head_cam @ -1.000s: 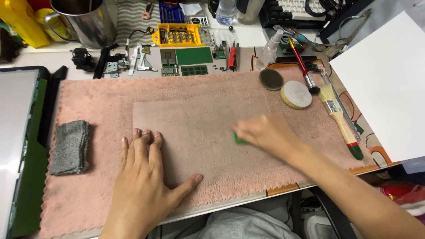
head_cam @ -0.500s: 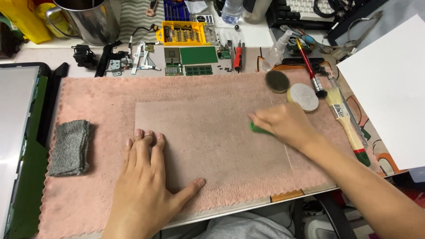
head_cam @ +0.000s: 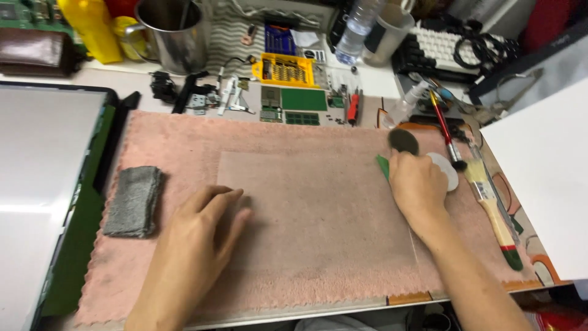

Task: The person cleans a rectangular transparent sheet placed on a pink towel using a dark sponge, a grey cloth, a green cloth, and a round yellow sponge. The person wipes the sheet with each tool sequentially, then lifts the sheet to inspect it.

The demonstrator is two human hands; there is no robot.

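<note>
A clear rectangular sheet [head_cam: 318, 208] lies flat on a pink towel [head_cam: 184, 135]. My left hand [head_cam: 196, 242] presses flat on the sheet's left part, fingers close together. My right hand [head_cam: 418, 184] is closed on a small green piece [head_cam: 383, 165] at the sheet's upper right corner. Only a corner of the green piece shows past my fingers.
A folded grey cloth [head_cam: 135, 201] lies on the towel's left. A paintbrush [head_cam: 493, 211], a red-handled brush [head_cam: 446, 130] and two round discs [head_cam: 404, 140] sit at the right. Circuit boards [head_cam: 303, 99], a yellow bit case [head_cam: 286, 70], a metal pot [head_cam: 171, 30] stand behind. White panels flank both sides.
My right hand slid the green piece from the sheet's middle right up toward its upper right corner. My left hand stayed pressed on the sheet.
</note>
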